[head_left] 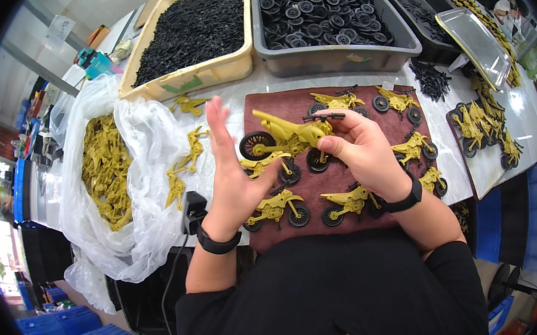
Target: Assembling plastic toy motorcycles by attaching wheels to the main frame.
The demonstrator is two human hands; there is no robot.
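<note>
Head view: a yellow toy motorcycle (288,134) is pinched in the right grip (364,149); the left grip (233,180) is spread beside it, over maroon cloth (268,102).

pale worktable (456,174), white glare (517,100) at right, grey metal rail (39,68) at left, bright opening (3,248) at lower left

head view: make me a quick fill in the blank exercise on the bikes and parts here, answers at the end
1. The raised bike is held in the person's ____ grip.
2. The tub full of black wheels is ____ in colour.
3. The parts in the plastic bag are ____ in colour.
4. The bag lies to the ____ of the cloth.

Missing words: right; grey; yellow; left.
</note>
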